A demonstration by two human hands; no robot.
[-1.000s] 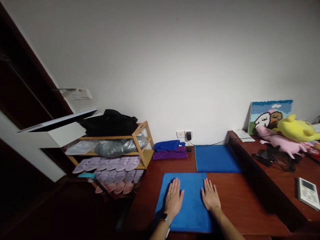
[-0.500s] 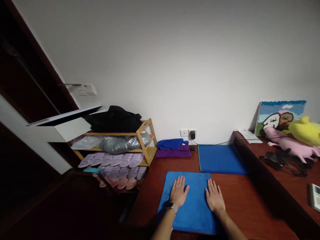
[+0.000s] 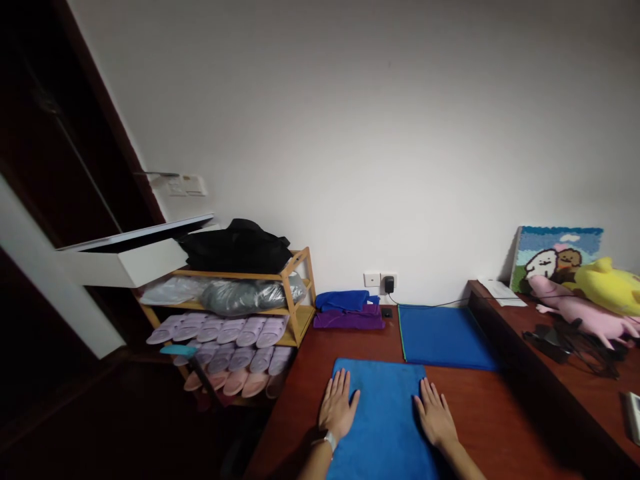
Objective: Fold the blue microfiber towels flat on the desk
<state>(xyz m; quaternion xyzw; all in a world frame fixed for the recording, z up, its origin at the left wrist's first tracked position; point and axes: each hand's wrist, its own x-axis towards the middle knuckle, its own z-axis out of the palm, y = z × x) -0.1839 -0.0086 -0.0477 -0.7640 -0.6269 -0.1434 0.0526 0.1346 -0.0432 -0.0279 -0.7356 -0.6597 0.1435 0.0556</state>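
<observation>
A light-blue cloth (image 3: 384, 420) is spread out on the reddish-brown table (image 3: 480, 420), its near end cut off by the frame. On its left edge lies my left hand (image 3: 339, 405), palm down with fingers stretched out and a watch on the wrist. My right hand (image 3: 436, 412) rests flat along the right edge, fingers extended, partly over the bare wood. Neither hand grips anything. Beyond the cloth, a darker blue cloth with a green edge (image 3: 445, 337) lies flat near the wall. Folded blue cloth (image 3: 343, 301) sits atop folded purple cloth (image 3: 350, 317) at the back left.
To the left stands a wooden rack (image 3: 300, 320) with several lilac slippers (image 3: 230, 331) and a black bag (image 3: 240, 245) on top. A plugged-in adapter (image 3: 389, 285) trails a cable. On the raised right side are a pink plush toy (image 3: 580, 310) and a yellow plush toy (image 3: 607, 285).
My left hand has slid leftward from the cloth's inside to its left edge. My right hand stays at the right edge. The view has tilted up slightly, so everything sits lower.
</observation>
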